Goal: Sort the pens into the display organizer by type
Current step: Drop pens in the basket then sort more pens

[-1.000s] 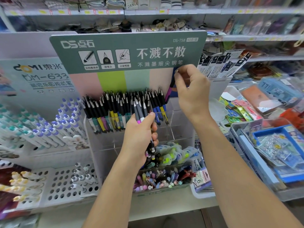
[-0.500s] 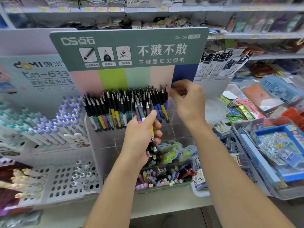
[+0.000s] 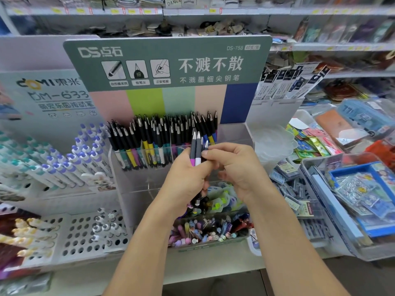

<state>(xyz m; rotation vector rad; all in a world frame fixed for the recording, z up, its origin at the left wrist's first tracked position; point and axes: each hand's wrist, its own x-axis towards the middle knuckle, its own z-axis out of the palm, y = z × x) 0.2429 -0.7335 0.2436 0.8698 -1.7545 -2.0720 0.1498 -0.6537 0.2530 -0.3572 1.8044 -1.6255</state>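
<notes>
We see a small bundle of grey-gripped pens with silver tips [image 3: 197, 149], one with a purple barrel and one with a white barrel, standing upright in front of the clear acrylic display organizer [image 3: 235, 133]. Our left hand [image 3: 186, 182] has its fingers curled round the lower part of the bundle, whose ends stick out below the palm. Our right hand [image 3: 233, 167] pinches a pen at the right edge of the bundle between thumb and forefinger, its other fingers loosely curled.

Behind the hands, the organizer's upper tier holds a dense row of black-gripped pens with coloured barrels [image 3: 158, 142], tips up, filling the left and middle compartments. Above it rises a grey-green header card with white lettering [image 3: 166, 63]. To the left stands a white rack of pens with purple caps [image 3: 81, 154].
</notes>
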